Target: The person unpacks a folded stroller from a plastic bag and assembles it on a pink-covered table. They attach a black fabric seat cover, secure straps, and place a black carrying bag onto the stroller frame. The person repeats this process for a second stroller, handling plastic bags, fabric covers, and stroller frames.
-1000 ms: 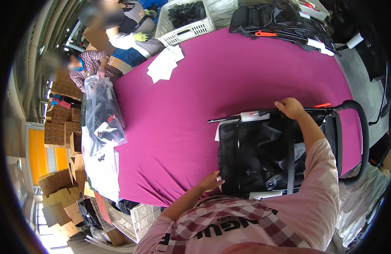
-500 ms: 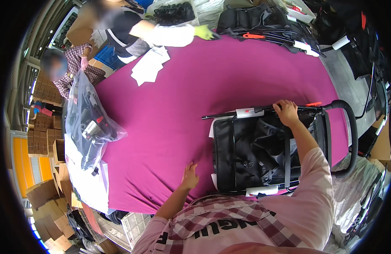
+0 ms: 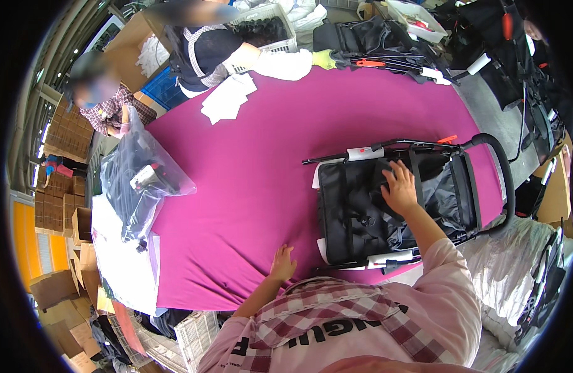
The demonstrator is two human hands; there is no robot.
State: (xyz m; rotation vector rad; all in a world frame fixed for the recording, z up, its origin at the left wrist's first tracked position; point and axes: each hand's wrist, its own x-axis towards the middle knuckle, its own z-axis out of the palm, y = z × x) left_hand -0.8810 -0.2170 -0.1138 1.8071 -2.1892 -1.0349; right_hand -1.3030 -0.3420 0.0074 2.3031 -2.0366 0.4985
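Observation:
A folded stroller frame with black fabric lies at the right of the table. It has a curved black handle, white wraps on its side tubes and an orange-red lever on the far side. Over the fabric, my right hand has its fingers spread, apparently touching the black cloth; no grip shows. Left of the stroller, my left hand is on or just above the purple tablecloth, fingers extended and nothing held.
A clear bag of black parts stands at the left, near a person in checked clothing. White sheets lie at the far side. Another person's yellow-green glove touches a second folded black frame. Cardboard boxes are stacked far left.
My right hand has left the stroller's far side tube and come nearer, over the fabric. The strap across the fabric has shifted. The gloved hand has moved right. My view has shifted slightly.

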